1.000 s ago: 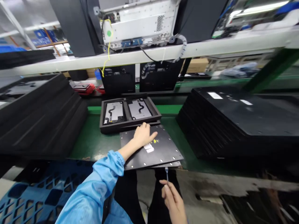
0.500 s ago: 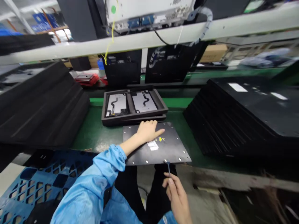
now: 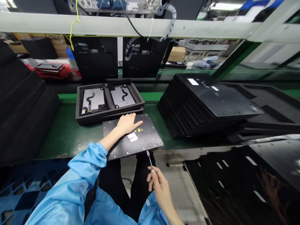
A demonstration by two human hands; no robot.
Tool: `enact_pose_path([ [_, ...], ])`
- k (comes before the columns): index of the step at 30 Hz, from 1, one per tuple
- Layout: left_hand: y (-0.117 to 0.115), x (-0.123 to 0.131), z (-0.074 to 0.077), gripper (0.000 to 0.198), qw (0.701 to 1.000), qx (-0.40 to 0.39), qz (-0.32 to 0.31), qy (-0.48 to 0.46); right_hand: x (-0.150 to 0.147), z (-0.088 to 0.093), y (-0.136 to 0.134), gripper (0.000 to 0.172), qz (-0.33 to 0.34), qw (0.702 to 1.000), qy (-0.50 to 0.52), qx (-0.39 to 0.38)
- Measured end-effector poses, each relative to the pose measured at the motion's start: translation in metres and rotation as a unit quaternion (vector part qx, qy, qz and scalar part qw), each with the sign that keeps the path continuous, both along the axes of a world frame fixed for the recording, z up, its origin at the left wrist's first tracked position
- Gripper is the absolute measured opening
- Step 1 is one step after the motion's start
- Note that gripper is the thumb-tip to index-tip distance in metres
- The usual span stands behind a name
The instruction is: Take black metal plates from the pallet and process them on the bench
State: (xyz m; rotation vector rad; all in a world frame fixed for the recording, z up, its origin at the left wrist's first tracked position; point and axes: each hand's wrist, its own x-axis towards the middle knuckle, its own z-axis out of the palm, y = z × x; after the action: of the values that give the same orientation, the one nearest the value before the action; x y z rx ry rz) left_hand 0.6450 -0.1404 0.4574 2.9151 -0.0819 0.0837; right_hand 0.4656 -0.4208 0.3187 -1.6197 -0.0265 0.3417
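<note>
A dark flat panel (image 3: 150,137) with small holes along its rim and white and yellow stickers lies over the bench's front edge. My left hand (image 3: 127,124) rests flat on it, thumb stretched out to the right. My right hand (image 3: 159,184) pinches the thin shaft of a small spatula (image 3: 148,153). Its flat, rounded tip points up at the panel's front edge, slightly apart from it. Just behind the panel stands a dark foam tray (image 3: 109,113) with two compartments, each holding a silvery flat part (image 3: 122,96) with a black ribbon cable.
To the right rises a stack of dark panels (image 3: 187,109), with foam trays (image 3: 276,100) beyond it. More dark panels (image 3: 220,178) sit low at the right. A tall black foam stack (image 3: 21,115) fills the left, above a blue slotted crate (image 3: 25,190). A white beam (image 3: 98,28) crosses behind.
My view has turned right, so the bench things appear farther left. The spatula's tip has come away from the panel's front edge. My left hand stays on the panel.
</note>
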Motion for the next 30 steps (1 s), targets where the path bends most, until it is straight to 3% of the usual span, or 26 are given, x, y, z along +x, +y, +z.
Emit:
enact_pose_path([
  [7,0.002,-0.001,-0.004,0.065,1.0,0.005,-0.021,-0.014,-0.002,-0.002,-0.001,0.059,-0.029,0.995,-0.043,-0.087],
  [11,0.002,-0.002,-0.005,0.063,1.0,0.008,-0.023,-0.019,0.01,0.015,-0.016,0.053,-0.002,0.97,-0.133,-0.202],
  [13,0.0,-0.002,-0.006,0.063,1.0,0.008,-0.019,-0.022,0.021,0.031,-0.029,0.046,0.021,0.937,-0.208,-0.279],
  [15,-0.001,-0.002,-0.007,0.064,1.0,0.005,-0.017,-0.021,0.035,0.05,-0.042,0.042,0.059,0.882,-0.29,-0.367],
  [19,-0.004,-0.018,-0.004,0.068,0.998,-0.016,-0.049,-0.024,0.063,0.094,-0.058,0.048,0.139,0.719,-0.452,-0.509],
  [21,-0.005,-0.037,0.002,0.081,0.995,-0.02,-0.097,-0.001,0.074,0.116,-0.059,0.058,0.171,0.66,-0.496,-0.539],
  [25,-0.012,-0.092,0.016,0.12,0.986,0.042,-0.15,0.067,0.085,0.147,-0.053,0.069,0.211,0.605,-0.535,-0.551],
  [27,-0.018,-0.116,0.021,0.109,0.981,0.106,-0.148,0.062,0.085,0.154,-0.051,0.07,0.218,0.592,-0.542,-0.555],
  [30,-0.026,-0.142,0.024,0.07,0.96,0.214,-0.18,0.018,0.083,0.155,-0.047,0.072,0.222,0.58,-0.543,-0.565],
])
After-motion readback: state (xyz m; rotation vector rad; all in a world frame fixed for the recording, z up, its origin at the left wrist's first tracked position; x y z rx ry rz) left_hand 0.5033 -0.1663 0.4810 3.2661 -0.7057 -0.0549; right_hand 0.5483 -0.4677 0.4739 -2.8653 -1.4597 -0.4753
